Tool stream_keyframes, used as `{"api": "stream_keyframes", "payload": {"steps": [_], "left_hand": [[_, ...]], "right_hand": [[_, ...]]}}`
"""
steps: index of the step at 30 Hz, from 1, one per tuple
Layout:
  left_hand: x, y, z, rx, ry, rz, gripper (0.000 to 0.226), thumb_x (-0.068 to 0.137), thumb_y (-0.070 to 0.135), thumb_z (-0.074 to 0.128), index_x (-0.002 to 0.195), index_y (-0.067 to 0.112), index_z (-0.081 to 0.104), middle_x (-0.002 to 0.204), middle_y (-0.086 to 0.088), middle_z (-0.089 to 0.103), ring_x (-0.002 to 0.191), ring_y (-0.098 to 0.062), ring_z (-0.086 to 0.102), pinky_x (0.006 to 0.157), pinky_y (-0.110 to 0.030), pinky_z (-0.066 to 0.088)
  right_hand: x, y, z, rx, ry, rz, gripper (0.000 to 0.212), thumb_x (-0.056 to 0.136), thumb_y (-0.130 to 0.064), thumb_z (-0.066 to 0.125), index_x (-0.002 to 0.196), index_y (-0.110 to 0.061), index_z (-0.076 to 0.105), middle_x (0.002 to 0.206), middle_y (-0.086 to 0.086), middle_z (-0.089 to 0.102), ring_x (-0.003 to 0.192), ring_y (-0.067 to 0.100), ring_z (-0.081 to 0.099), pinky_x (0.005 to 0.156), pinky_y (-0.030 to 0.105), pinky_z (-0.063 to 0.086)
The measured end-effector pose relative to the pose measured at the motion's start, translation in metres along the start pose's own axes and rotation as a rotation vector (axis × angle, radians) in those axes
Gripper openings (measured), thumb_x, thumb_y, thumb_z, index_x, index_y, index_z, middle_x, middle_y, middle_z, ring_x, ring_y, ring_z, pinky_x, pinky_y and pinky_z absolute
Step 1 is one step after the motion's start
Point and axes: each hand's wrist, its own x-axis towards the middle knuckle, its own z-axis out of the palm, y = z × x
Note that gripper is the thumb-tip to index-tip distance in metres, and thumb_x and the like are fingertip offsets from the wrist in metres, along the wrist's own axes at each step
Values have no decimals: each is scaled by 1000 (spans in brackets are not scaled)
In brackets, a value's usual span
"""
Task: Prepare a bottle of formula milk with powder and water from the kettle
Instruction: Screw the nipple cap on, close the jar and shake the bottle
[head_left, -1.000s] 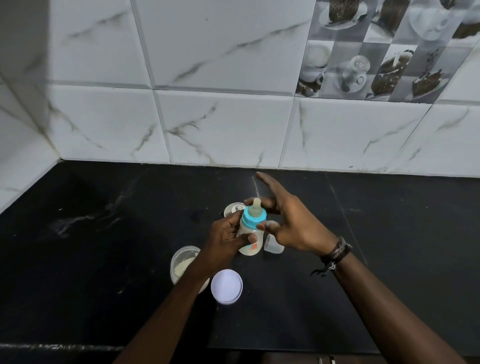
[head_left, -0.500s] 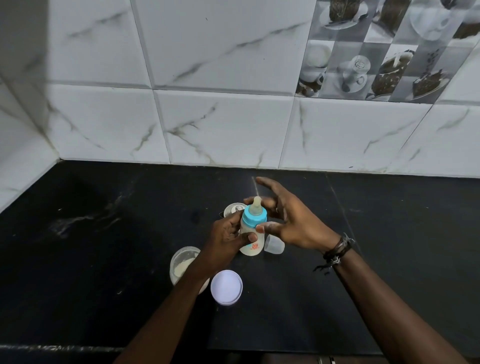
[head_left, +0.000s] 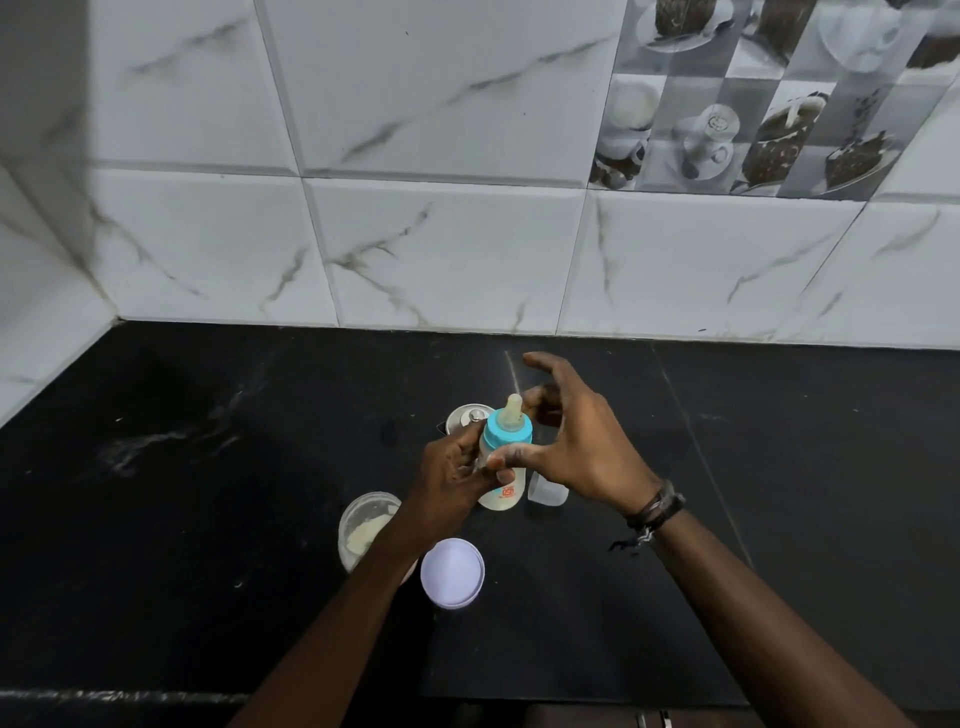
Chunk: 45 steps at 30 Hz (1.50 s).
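Both hands on the bottle (head_left: 503, 470): left hand (head_left: 451, 480) grips it, right hand (head_left: 576, 457) fingers pinch the teal collar (head_left: 508, 432), nearly finished.

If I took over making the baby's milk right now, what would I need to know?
Left hand grips the bottle upright above the counter.
Right hand has thumb and fingers at the blue teat ring, other fingers spread.
Open powder tub sits near the left arm, its white lid beside it. Clear bottle cap lies right of the bottle. Steel kettle top shows behind.
Done: teat on.
Left: probably tighten the ring, cap, close the tub.
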Motion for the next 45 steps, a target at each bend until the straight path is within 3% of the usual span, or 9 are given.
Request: {"api": "stream_keyframes", "payload": {"steps": [5, 11, 17, 22, 27, 30, 34, 39, 45], "left_hand": [[-1, 1, -4, -52, -14, -20, 48, 77, 23, 73, 122, 26, 55, 122, 5, 64, 112, -7, 64, 100, -34, 50], [-2, -1, -7, -26, 10, -7, 72, 72, 35, 77, 135, 11, 53, 131, -5, 62, 121, -20, 59, 104, -48, 47], [1, -5, -2, -12, 65, 11, 62, 72, 27, 77, 129, 20, 53, 130, -4, 63, 119, -19, 61, 101, -47, 49], [4, -11, 2, -20, 123, 32, 60, 74, 17, 81, 128, 20, 56, 127, -7, 65, 118, -23, 62, 101, -52, 49], [5, -11, 4, -16, 131, 40, 60, 74, 15, 81, 129, 19, 55, 129, -7, 64, 119, -21, 61, 101, -51, 49], [3, -10, 2, -45, 110, 25, 69, 71, 30, 83, 132, 11, 56, 128, -7, 64, 119, -22, 62, 100, -52, 49], [3, -7, 1, -37, 90, 14, 62, 72, 28, 83, 127, 16, 58, 127, -4, 65, 117, -18, 63, 100, -45, 51], [5, -8, 4, -26, 96, 49, 54, 74, 4, 79, 114, 35, 57, 116, 6, 67, 108, -5, 65, 93, -24, 53], [5, -12, 8, -48, 118, 59, 54, 75, 7, 80, 120, 27, 57, 121, -1, 67, 112, -17, 65, 96, -34, 53]], "right_hand": [[5, 8, -9, 194, -212, 51, 93, 81, 2, 76, 153, -20, 20, 128, -1, 68, 126, 13, 59, 111, 49, 43], [3, 11, 1, 189, -69, 94, 96, 71, -1, 85, 149, -17, 31, 117, -4, 73, 115, 6, 65, 107, 41, 48], [-2, 10, 10, 144, 65, 101, 93, 64, -12, 92, 142, -17, 42, 116, -1, 73, 113, 6, 66, 102, 39, 52], [-8, 2, 18, 58, 203, 92, 83, 62, -18, 93, 134, -13, 53, 114, -1, 74, 104, -3, 65, 88, 9, 50], [-10, 1, 23, 39, 255, 58, 80, 65, -21, 91, 135, -14, 53, 119, 1, 72, 111, 8, 67, 95, 25, 54], [-7, 5, 16, 55, 132, 62, 87, 68, -17, 90, 142, -20, 43, 123, 0, 70, 113, 2, 62, 96, 19, 49], [-4, 12, 8, 230, 3, 96, 88, 74, -3, 83, 146, -22, 35, 126, 1, 69, 117, 6, 64, 103, 37, 52], [-6, 16, 13, 248, 47, 88, 87, 72, -2, 84, 144, -19, 38, 119, -1, 72, 115, 5, 65, 101, 36, 52], [-7, 16, 17, 187, 181, 105, 85, 64, -12, 92, 137, -15, 49, 115, -1, 74, 108, 2, 67, 92, 17, 53]]}}
